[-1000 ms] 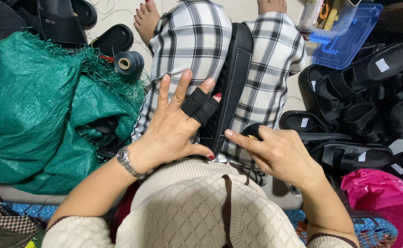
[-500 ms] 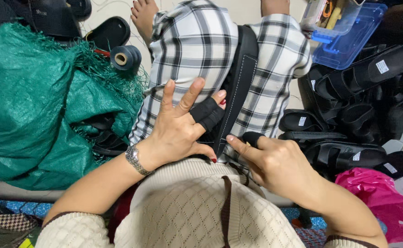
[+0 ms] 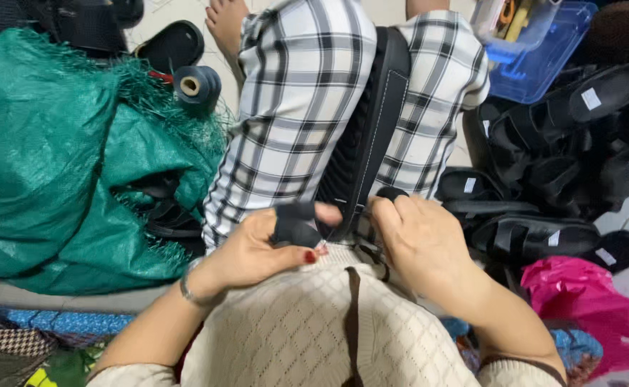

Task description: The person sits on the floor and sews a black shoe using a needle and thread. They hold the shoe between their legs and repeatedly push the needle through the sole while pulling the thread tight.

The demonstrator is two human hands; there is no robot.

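Two hands [image 3: 257, 247] [image 3: 418, 240], one black sole [image 3: 368, 136]

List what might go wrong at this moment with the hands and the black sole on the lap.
The left hand and right hand pinch close together at the black sole; if a needle is between them, it may prick an uncovered finger. The sole, propped between the knees, might slip. The thread spool on the green sack may roll.

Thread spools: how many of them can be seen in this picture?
1. A single dark spool lies at the upper left, at the top edge of the green sack, beside the checked trouser leg. Others may be hidden under the sack or among the sandals.
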